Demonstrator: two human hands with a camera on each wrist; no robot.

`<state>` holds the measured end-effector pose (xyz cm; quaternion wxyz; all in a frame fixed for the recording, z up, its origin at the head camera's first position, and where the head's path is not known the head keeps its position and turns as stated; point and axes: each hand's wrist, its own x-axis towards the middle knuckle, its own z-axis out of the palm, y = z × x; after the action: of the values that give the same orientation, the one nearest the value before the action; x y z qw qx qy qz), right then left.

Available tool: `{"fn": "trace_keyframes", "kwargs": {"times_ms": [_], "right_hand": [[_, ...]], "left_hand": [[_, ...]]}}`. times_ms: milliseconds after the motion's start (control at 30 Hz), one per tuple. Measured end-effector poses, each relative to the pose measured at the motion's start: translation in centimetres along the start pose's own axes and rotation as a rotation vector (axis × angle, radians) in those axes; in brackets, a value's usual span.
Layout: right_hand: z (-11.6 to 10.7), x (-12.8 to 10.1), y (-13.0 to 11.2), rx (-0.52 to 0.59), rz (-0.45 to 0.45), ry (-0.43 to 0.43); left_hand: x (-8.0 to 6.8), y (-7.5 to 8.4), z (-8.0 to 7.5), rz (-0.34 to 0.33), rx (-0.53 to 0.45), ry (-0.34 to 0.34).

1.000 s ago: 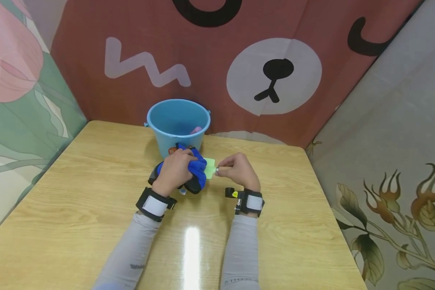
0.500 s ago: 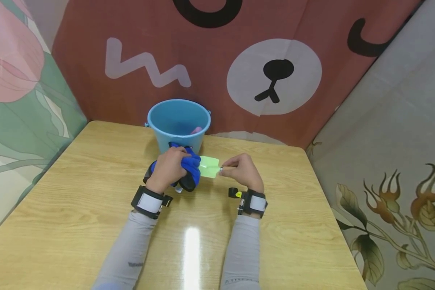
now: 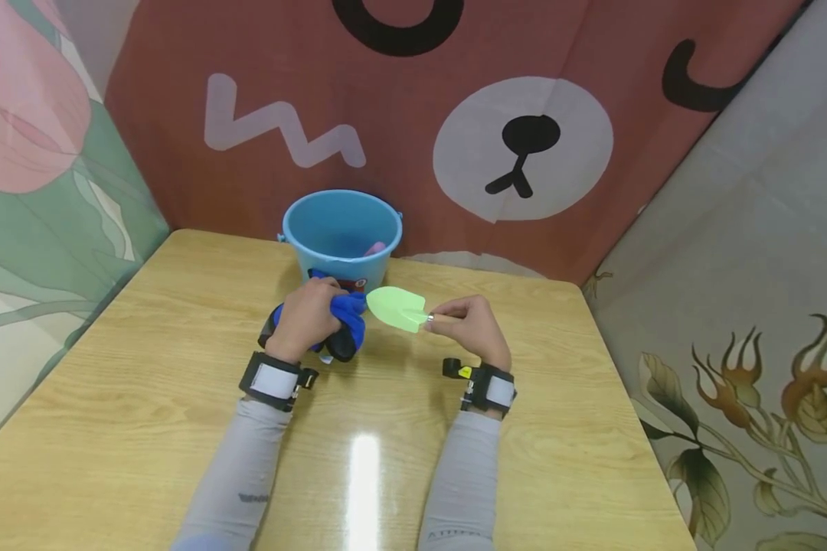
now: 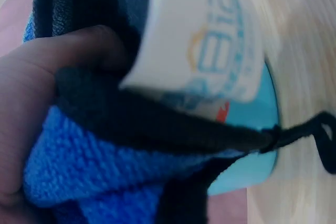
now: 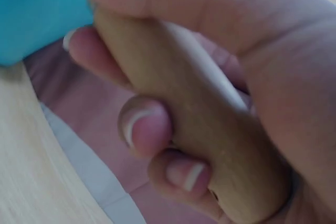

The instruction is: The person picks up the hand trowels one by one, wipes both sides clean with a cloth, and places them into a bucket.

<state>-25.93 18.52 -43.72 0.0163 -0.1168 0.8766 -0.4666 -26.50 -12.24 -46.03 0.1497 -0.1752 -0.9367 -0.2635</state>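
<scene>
My left hand point(image 3: 308, 317) grips a blue fleecy cloth item point(image 3: 350, 310) with black edging, in front of the bucket. In the left wrist view the thumb reaches into its dark fold, beside a printed white tag point(image 4: 205, 45); a black cord point(image 4: 304, 129) sticks out to the right. What kind of cloth item it is, I cannot tell. My right hand point(image 3: 472, 329) holds a small trowel point(image 3: 394, 308) by its wooden handle point(image 5: 184, 98), fingers curled round it. The trowel's light green blade points left, its tip close to the cloth.
A light blue bucket point(image 3: 306, 256) stands at the back of the wooden table point(image 3: 558, 428), against a bear-patterned curtain point(image 3: 400, 115). Inside it, part of a pink thing point(image 3: 375, 249) shows. Printed fabric also hangs on both sides.
The trowel has moved right while the cloth item in my left hand has moved left, so the whole green blade is now in sight, where earlier the cloth covered much of it.
</scene>
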Motion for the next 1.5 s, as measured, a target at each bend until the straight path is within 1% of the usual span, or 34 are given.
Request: {"fn": "trace_keyframes", "kwargs": {"times_ms": [133,300,433,533,600,800,1067,1300,1500], "right_hand": [[-0.1,-0.1,0.0,0.04,-0.011,-0.003],[0.0,-0.1,0.1,0.026,-0.011,-0.028],[0.4,0.0,0.1,-0.016,-0.01,-0.064],[0.7,0.2,-0.1,-0.023,-0.005,-0.098],[0.9,0.3,-0.3,-0.025,-0.002,-0.115],[1.3,0.6,-1.0,-0.048,-0.005,-0.137],[1.9,0.8,-2.1,-0.089,-0.029,-0.145],[2.0,0.9,-2.6,-0.124,-0.05,-0.134],[1.8,0.8,-2.7,-0.158,-0.065,-0.12]], "left_hand": [[-0.1,-0.8,-0.1,-0.015,-0.033,0.001],[-0.2,-1.0,-0.6,-0.024,-0.091,0.018],[-0.1,-0.3,-1.2,0.013,-0.141,0.053],[0.1,0.5,-1.3,0.049,-0.155,0.071],[0.2,1.1,-1.1,0.067,-0.154,0.071],[0.4,2.5,-0.3,0.127,-0.119,0.053],[0.1,4.2,0.5,0.21,-0.054,0.057],[0.1,4.9,1.4,0.23,-0.021,0.04],[0.1,5.3,2.1,0.225,0.028,0.039]]}}
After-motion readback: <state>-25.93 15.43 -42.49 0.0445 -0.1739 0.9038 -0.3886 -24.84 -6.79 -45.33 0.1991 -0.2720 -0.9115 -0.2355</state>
